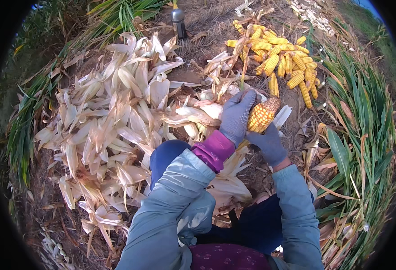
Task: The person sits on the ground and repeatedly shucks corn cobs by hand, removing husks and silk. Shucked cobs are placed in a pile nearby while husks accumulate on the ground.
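My left hand (237, 114), in a grey dotted glove, is curled against the left side of an ear of corn (262, 116); part of its grip is hidden. My right hand (269, 144), gloved in grey too, closes around the lower part of the same ear. Yellow kernels show between the two hands, and the ear's brown, ragged tip points up and right. A pale husk leaf (282, 116) sticks out behind the ear. Below my hands, loose dry husks (230, 184) lie between my knees.
Dry husks (117, 101) spread widely on the left. Husked yellow ears (282, 57) are heaped on the soil ahead to the right. A metal flask (178, 23) stands at the far side. Cut green stalks (363, 135) border the right; more green leaves (26, 131) lie left.
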A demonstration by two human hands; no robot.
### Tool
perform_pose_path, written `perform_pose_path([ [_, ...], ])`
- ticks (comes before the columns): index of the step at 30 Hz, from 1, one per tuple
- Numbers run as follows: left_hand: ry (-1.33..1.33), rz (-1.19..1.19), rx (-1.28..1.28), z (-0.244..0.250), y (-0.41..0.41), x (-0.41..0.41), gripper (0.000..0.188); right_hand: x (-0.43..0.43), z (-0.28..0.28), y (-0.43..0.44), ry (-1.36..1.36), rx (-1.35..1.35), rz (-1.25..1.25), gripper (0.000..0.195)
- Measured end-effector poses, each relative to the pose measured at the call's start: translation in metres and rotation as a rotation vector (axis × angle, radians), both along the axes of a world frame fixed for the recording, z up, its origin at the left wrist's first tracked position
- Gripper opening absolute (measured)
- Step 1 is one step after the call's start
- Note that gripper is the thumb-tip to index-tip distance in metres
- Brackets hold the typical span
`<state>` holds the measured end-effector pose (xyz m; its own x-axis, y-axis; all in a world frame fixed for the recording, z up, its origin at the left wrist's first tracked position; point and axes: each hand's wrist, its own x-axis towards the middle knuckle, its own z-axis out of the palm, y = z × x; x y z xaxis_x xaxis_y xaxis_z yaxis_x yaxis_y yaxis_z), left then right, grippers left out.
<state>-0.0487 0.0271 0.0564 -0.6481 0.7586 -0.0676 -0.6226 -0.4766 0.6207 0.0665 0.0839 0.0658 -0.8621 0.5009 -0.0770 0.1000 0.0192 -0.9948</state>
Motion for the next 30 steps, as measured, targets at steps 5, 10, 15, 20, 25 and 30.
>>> perform_pose_path([
  [5, 0.398, 0.22, -0.182, -0.021, 0.029, 0.014, 0.028, 0.008, -0.008, -0.001, 0.036, 0.004, -0.055, 0.042],
  [10, 0.812, 0.209, -0.553, 0.0, 0.003, 0.008, 0.037, 0.029, 0.001, 0.024, 0.181, -0.199, -0.164, 0.056],
  [15, 0.885, 0.216, -0.523, 0.002, 0.003, 0.009, 0.04, 0.033, 0.006, 0.036, 0.231, -0.242, -0.161, 0.056],
  [20, 0.916, 0.15, -0.489, 0.001, -0.002, 0.01, 0.039, 0.04, 0.004, 0.041, 0.213, -0.217, -0.212, 0.057],
  [25, 1.291, 0.043, -0.791, 0.001, -0.005, 0.01, 0.025, 0.046, 0.012, 0.054, 0.303, -0.331, -0.198, 0.057],
  [30, 1.594, -0.157, -1.007, -0.005, -0.015, -0.008, 0.024, 0.056, 0.023, 0.081, 0.492, -0.419, -0.412, 0.038],
])
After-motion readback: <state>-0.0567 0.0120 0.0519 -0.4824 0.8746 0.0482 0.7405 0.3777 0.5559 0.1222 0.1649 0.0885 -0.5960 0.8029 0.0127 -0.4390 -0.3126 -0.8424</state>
